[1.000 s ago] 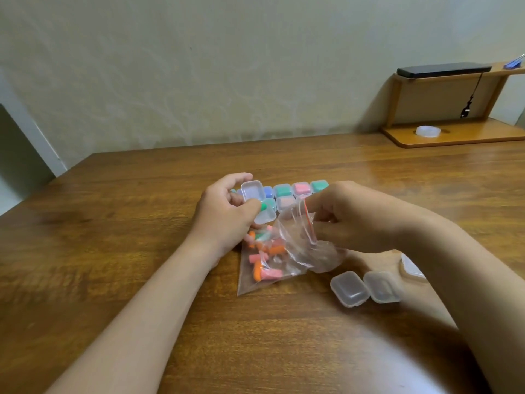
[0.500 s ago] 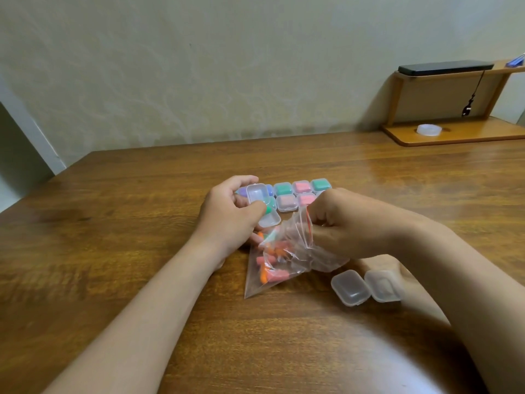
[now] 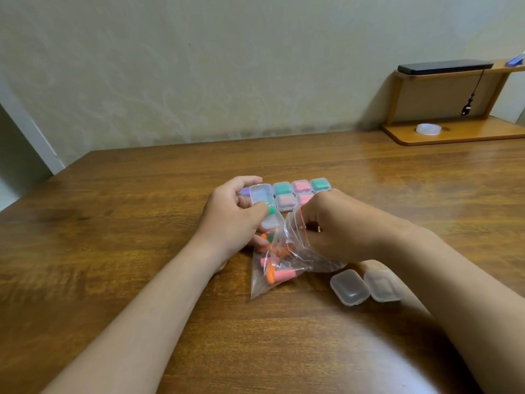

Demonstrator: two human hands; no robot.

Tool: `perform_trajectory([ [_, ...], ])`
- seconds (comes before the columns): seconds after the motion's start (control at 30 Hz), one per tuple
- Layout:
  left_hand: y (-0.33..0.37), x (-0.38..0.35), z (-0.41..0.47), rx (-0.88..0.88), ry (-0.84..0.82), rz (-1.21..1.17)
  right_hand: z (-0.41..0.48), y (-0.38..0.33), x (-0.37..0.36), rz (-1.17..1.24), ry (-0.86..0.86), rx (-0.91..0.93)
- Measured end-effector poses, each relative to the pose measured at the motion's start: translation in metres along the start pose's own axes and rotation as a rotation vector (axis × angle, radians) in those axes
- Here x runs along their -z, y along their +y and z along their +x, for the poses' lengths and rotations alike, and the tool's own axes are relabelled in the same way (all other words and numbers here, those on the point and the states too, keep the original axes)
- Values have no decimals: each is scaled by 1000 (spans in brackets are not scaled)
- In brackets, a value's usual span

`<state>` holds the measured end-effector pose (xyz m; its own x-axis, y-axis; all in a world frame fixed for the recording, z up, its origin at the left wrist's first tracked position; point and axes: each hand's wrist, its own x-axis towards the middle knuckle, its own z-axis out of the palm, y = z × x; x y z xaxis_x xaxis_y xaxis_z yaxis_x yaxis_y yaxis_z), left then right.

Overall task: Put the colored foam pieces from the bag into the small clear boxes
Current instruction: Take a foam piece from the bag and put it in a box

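A clear zip bag (image 3: 284, 268) with orange, pink and green foam pieces lies on the wooden table (image 3: 142, 223). My right hand (image 3: 335, 226) has its fingers inside the bag's mouth. My left hand (image 3: 233, 220) holds a small open clear box (image 3: 262, 194) with a green foam piece (image 3: 271, 209) at its thumb. Behind the hands stand several closed small boxes (image 3: 301, 191) filled with green and pink foam. An open empty clear box (image 3: 366, 287) lies to the right of the bag.
A wooden shelf (image 3: 454, 132) stands at the back right of the table, with a black flat device (image 3: 443, 66) on top and a tape roll (image 3: 427, 129) on its base. The wall runs behind the table's far edge.
My right hand has pushed deeper into the bag's mouth, and the bag has shifted slightly right. My left hand keeps hold of the open box.
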<state>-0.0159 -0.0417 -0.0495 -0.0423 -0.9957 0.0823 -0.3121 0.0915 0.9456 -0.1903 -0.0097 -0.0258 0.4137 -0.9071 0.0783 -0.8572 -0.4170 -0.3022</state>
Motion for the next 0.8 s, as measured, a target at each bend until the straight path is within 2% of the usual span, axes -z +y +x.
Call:
perform_trajectory([
  [0.27,0,-1,-2,1,-12,-53,2,-10,-3,-13,79,-70],
  [0.43,1,-4,-4,-53,19,-58,2,-14,-4,-24,57,-69],
  [0.8,1,-4,-4,1,48,-55,7,-11,-13,11,59,-73],
])
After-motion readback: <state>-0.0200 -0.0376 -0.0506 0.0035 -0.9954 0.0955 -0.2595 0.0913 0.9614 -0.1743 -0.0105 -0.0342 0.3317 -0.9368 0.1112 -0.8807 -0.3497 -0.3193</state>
